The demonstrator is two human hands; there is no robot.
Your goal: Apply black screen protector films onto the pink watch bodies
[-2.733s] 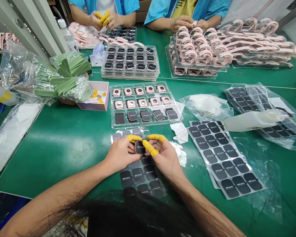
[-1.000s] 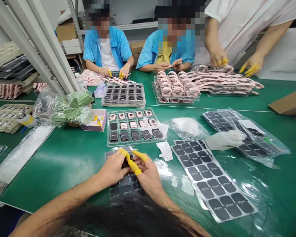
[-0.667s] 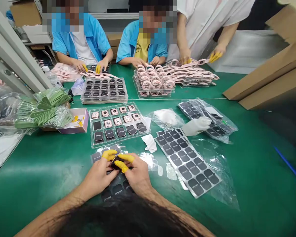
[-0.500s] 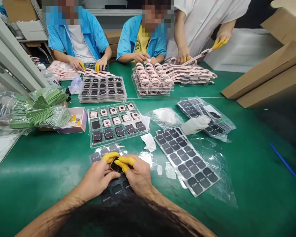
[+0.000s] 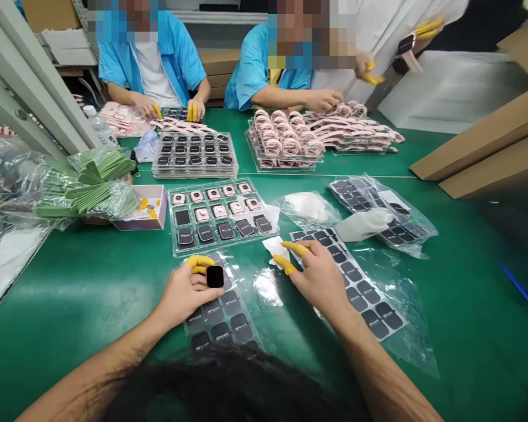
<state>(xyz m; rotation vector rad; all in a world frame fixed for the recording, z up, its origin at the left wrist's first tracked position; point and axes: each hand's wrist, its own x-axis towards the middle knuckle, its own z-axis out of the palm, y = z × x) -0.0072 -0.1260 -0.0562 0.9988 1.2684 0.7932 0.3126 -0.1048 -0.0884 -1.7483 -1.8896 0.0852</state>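
My left hand, with yellow finger cots on, is closed on a small square watch body with no strap, its black screen facing me. Below it lies a clear sheet of dark square stickers. Over to the right, my right hand has its yellow-capped thumb and forefinger apart at a crumpled white wipe; whether they touch it I cannot tell. Beyond my hands, a clear tray holds several watch bodies, the front row dark-faced and the back rows showing pink-rimmed undersides.
A second sticker sheet lies at right, near a white bottle and bagged sheets. Green straps and a small box stand left. Stacked trays and pink-strapped watches sit before co-workers.
My right hand has left the watch body and moved right to the white wipe. My left hand keeps the watch body, its screen now uncovered. A co-worker at upper right has lifted a strapped watch.
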